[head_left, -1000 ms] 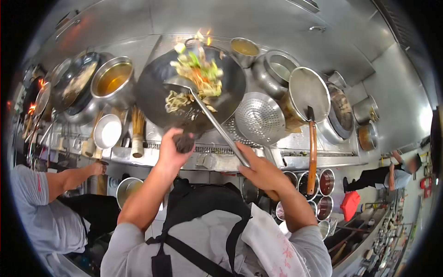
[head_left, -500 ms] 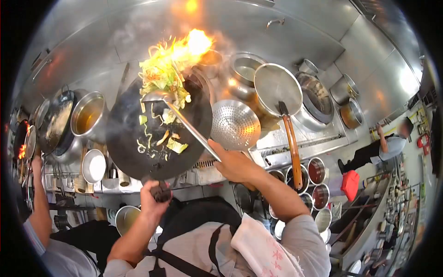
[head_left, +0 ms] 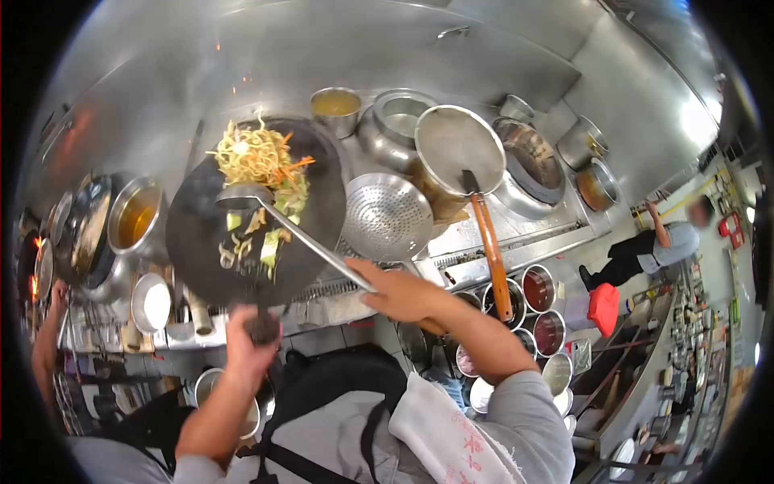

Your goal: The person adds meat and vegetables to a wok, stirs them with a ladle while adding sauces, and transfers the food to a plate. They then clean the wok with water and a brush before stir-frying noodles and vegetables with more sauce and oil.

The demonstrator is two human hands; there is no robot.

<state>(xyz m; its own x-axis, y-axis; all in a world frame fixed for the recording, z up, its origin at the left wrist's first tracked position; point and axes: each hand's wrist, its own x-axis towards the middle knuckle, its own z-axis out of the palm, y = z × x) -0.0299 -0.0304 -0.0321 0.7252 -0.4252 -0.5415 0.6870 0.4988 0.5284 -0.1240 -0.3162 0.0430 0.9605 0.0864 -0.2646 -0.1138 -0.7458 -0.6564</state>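
Note:
A large dark wok stands in front of me, its near rim beside my left hand. That hand is closed around the wok's handle, where a dark, cloth-like wad shows. My right hand is closed on the metal shaft of a ladle, whose bowl lies over the middle of the wok. Yellow noodles with orange strips are bunched at the wok's far side. Pieces of cabbage lie nearer, below the ladle bowl.
Right of the wok sit a perforated strainer and a mesh sieve with a wooden handle. Several seasoning pots stand near my right arm. A pot of amber liquid is at left. A co-worker's arm is far left; another person stands far right.
The large flame over the wok has gone. Noodles that were tossed up amid fire now lie at its far side. The view has shifted slightly; both hands keep their holds.

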